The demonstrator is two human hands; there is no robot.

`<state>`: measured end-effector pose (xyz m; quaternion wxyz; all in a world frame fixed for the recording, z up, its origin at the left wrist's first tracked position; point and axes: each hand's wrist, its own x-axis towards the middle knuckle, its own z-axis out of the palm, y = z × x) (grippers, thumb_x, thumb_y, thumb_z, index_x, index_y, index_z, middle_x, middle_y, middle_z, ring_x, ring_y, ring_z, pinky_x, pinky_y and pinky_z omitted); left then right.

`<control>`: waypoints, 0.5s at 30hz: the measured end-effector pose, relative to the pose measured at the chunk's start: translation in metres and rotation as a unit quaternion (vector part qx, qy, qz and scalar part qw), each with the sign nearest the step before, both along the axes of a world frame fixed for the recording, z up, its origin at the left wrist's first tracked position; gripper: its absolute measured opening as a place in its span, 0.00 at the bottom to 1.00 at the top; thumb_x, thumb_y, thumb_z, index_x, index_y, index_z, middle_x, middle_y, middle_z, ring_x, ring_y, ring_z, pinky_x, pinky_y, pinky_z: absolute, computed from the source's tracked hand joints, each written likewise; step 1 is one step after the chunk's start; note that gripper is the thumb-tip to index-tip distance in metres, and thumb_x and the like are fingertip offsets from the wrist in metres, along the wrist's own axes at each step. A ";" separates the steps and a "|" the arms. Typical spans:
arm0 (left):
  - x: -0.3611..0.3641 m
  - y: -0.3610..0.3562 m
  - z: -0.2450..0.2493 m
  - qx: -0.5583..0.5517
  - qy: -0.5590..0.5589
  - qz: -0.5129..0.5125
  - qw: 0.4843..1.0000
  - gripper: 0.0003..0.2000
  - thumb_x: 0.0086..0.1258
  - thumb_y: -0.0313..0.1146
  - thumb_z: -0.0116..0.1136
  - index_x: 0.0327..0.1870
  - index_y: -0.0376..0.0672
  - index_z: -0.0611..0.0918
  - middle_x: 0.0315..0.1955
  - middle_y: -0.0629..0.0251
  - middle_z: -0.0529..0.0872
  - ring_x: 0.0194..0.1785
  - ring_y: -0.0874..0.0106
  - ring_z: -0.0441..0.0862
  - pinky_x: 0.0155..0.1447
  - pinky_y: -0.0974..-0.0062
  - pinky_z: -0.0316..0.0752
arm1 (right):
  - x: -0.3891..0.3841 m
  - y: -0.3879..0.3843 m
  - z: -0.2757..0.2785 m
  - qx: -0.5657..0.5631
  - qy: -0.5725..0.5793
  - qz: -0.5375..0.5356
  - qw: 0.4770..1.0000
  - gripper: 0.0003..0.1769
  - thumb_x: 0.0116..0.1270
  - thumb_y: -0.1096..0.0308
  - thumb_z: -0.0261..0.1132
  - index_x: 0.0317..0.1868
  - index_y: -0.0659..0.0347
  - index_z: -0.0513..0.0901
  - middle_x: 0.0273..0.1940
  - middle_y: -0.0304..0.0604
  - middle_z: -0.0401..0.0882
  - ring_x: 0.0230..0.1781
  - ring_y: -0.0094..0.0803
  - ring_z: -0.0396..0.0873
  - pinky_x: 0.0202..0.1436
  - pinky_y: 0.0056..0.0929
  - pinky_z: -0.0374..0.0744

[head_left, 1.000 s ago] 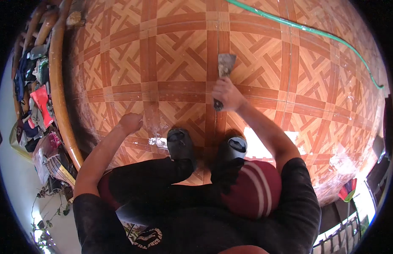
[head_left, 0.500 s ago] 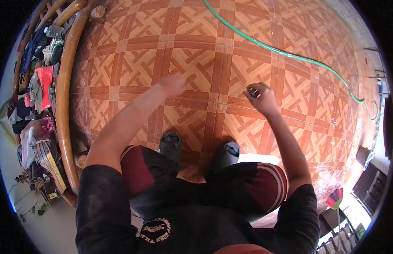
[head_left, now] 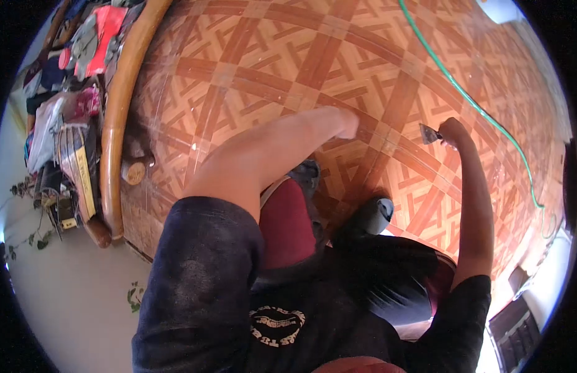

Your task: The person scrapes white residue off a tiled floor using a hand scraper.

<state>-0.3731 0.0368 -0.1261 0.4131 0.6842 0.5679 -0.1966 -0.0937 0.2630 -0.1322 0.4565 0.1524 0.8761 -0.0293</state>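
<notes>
One scraper (head_left: 430, 134) clasped in right hand (head_left: 453, 132), blade (head_left: 427, 133) jutting beyond fingers (head_left: 446, 129), left hand (head_left: 346, 123) open or closed unclear

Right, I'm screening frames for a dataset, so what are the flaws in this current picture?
Head view: wide-angle distortion bows the tile lines on the floor, with black around the corners; head view: glare washes out patches at the lower right; head view: the left hand looks soft, its fingers unclear, while the scraper in the right hand is small but recognisable.
</notes>
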 end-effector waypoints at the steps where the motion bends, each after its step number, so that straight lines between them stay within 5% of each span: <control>1: 0.000 0.002 -0.010 0.071 -0.047 0.044 0.995 0.18 0.60 0.44 0.54 0.39 0.37 0.84 0.43 0.52 0.85 0.46 0.54 0.82 0.51 0.57 0.75 | -0.015 -0.015 0.017 0.029 -0.058 -0.031 0.997 0.16 0.60 0.58 0.60 0.38 0.62 0.85 0.41 0.54 0.84 0.45 0.54 0.81 0.52 0.43 0.80; 2: -0.001 0.004 -0.015 0.068 -0.048 0.052 0.995 0.18 0.60 0.44 0.54 0.39 0.37 0.84 0.43 0.52 0.85 0.46 0.54 0.82 0.51 0.57 0.75 | -0.026 -0.029 0.030 0.026 -0.059 -0.023 0.998 0.16 0.60 0.58 0.60 0.38 0.62 0.85 0.41 0.54 0.84 0.45 0.54 0.81 0.52 0.43 0.80; 4: -0.001 0.002 -0.023 0.107 -0.134 0.079 0.982 0.19 0.62 0.44 0.52 0.38 0.36 0.84 0.41 0.51 0.85 0.46 0.51 0.82 0.51 0.54 0.74 | -0.033 -0.057 0.042 0.112 0.115 -0.313 0.936 0.17 0.60 0.59 0.57 0.40 0.64 0.84 0.43 0.56 0.83 0.47 0.56 0.80 0.53 0.44 0.78; 5: -0.005 -0.002 -0.025 0.101 -0.139 0.083 0.982 0.19 0.62 0.44 0.52 0.38 0.36 0.84 0.41 0.51 0.85 0.46 0.51 0.82 0.51 0.54 0.74 | 0.000 -0.020 -0.027 0.092 0.079 -0.242 0.963 0.18 0.60 0.60 0.55 0.42 0.63 0.84 0.43 0.59 0.82 0.47 0.56 0.80 0.54 0.45 0.77; 9: -0.066 -0.007 -0.005 0.027 -0.034 -0.140 0.989 0.16 0.65 0.39 0.48 0.37 0.35 0.83 0.37 0.50 0.85 0.42 0.50 0.82 0.45 0.55 0.76 | -0.036 -0.068 0.029 0.013 0.248 -0.350 0.903 0.19 0.58 0.63 0.56 0.47 0.60 0.83 0.44 0.60 0.81 0.49 0.53 0.79 0.54 0.44 0.76; 10: -0.095 -0.008 -0.029 0.136 -0.004 -0.318 0.938 0.13 0.65 0.33 0.48 0.36 0.35 0.83 0.36 0.47 0.84 0.38 0.50 0.82 0.39 0.57 0.77 | -0.035 -0.075 0.025 0.010 0.243 -0.354 0.903 0.19 0.58 0.63 0.56 0.47 0.60 0.83 0.44 0.60 0.81 0.49 0.53 0.79 0.54 0.44 0.76; 11: -0.122 -0.023 -0.045 0.101 -0.019 0.046 0.994 0.10 0.61 0.30 0.52 0.33 0.36 0.84 0.35 0.47 0.85 0.35 0.51 0.82 0.35 0.58 0.77 | -0.032 -0.084 0.018 -0.023 0.263 -0.373 0.890 0.20 0.58 0.65 0.56 0.50 0.59 0.81 0.45 0.60 0.81 0.49 0.53 0.79 0.54 0.44 0.76; 12: -0.165 -0.025 -0.084 0.138 0.085 -0.142 0.976 0.09 0.58 0.30 0.54 0.32 0.37 0.85 0.34 0.49 0.85 0.34 0.52 0.83 0.34 0.57 0.77 | -0.030 -0.090 0.011 -0.055 0.284 -0.390 0.874 0.21 0.58 0.66 0.57 0.53 0.59 0.80 0.47 0.59 0.81 0.50 0.53 0.79 0.55 0.44 0.76; 13: -0.192 -0.041 -0.074 0.145 0.106 -0.011 0.984 0.08 0.59 0.31 0.53 0.30 0.39 0.85 0.33 0.50 0.85 0.37 0.54 0.83 0.37 0.57 0.77 | -0.028 -0.094 0.003 -0.073 0.227 -0.438 0.867 0.23 0.58 0.67 0.57 0.56 0.56 0.77 0.49 0.59 0.80 0.52 0.52 0.78 0.56 0.45 0.75; 15: -0.254 -0.078 -0.099 0.165 0.136 0.035 0.976 0.09 0.61 0.34 0.55 0.32 0.39 0.85 0.38 0.52 0.85 0.44 0.56 0.82 0.43 0.59 0.77 | -0.019 -0.108 -0.009 -0.042 0.265 -0.420 0.867 0.21 0.60 0.65 0.57 0.55 0.54 0.78 0.47 0.58 0.81 0.50 0.53 0.78 0.54 0.46 0.76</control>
